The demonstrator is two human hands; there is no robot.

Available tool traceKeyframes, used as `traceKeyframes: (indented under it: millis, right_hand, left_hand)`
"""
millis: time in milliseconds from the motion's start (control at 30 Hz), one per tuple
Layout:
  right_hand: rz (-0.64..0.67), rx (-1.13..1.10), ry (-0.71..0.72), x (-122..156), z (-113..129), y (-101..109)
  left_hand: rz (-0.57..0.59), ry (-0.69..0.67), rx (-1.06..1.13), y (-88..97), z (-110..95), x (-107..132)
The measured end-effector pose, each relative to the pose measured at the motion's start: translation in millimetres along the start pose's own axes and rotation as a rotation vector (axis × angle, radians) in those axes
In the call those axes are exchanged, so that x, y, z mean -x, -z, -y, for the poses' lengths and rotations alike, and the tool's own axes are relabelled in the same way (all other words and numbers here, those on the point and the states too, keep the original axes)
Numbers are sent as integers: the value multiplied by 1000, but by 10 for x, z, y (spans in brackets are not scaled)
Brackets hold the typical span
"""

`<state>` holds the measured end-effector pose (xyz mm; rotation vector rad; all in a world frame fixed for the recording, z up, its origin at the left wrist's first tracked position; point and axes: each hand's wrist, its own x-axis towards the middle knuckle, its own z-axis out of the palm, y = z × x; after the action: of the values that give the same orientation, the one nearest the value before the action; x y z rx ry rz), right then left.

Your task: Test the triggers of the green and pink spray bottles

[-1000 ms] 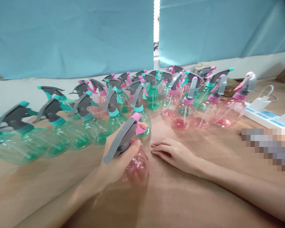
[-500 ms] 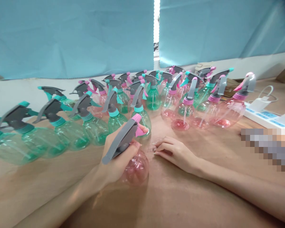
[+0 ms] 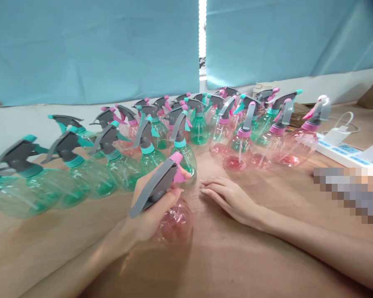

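My left hand (image 3: 152, 207) is wrapped round the neck of a pink spray bottle (image 3: 175, 223) that stands on the brown table (image 3: 236, 256). Its grey trigger head (image 3: 152, 188) with a pink nozzle tilts up toward the right, and my fingers curl under the trigger. My right hand (image 3: 228, 196) lies flat on the table just right of the bottle, fingers stretched out and holding nothing. Its fingertips are close to the bottle but apart from it.
Several green spray bottles (image 3: 93, 174) stand in rows at the left and several pink ones (image 3: 251, 145) at the right, meeting at the back centre. A white power strip (image 3: 348, 151) with a charger lies at the far right. Blue curtains (image 3: 96, 45) hang behind.
The view has shifted slightly, so everything sits a little lower and to the left. My right hand's fingers have stretched out flat again after curling slightly. The left hand keeps its grip.
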<state>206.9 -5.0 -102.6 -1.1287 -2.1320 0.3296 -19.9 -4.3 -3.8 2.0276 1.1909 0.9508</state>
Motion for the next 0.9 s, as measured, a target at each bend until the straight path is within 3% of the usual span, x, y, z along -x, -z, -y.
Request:
traceKeyframes:
  millis: [300,900]
  right_hand:
    - [87,165,40,-5,-57,-109]
    - [77,210,61,-4,-68,-115]
  left_hand:
    - [36,16,69,-34,-96,-73]
    - [27,-2,100,-48,-14,-71]
